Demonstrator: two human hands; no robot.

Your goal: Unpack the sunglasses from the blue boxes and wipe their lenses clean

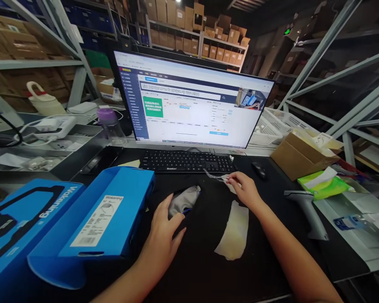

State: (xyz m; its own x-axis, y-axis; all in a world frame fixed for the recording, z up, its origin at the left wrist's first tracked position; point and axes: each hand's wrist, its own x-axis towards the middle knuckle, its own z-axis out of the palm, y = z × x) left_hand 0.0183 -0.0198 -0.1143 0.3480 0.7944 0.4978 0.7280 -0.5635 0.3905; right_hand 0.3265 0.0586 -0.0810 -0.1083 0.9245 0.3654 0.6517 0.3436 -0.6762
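Note:
My left hand [166, 231] is curled around the near left side of a silvery grey, soft-looking pouch-like item [185, 200] on the black desk mat. A bit of blue shows at the item's near edge; what it contains I cannot make out. Just in front of the keyboard, my right hand [244, 187] pinches a thin, clear-and-white strip [221, 177] between thumb and fingers. Below that hand lies a crumpled, pale yellowish sheet [233, 231]. To the left stands an open blue box [113, 206] with a white printed label, beside a flat blue "Wakening" panel [25, 223].
A monitor [189, 109] stands behind a black keyboard [186, 161]. At the right are a mouse [258, 170], a grey handheld scanner [309, 212], a green packet [325, 185] and a cardboard box [300, 155]. A purple-lidded bottle [109, 124] and metal tray [69, 155] stand at left.

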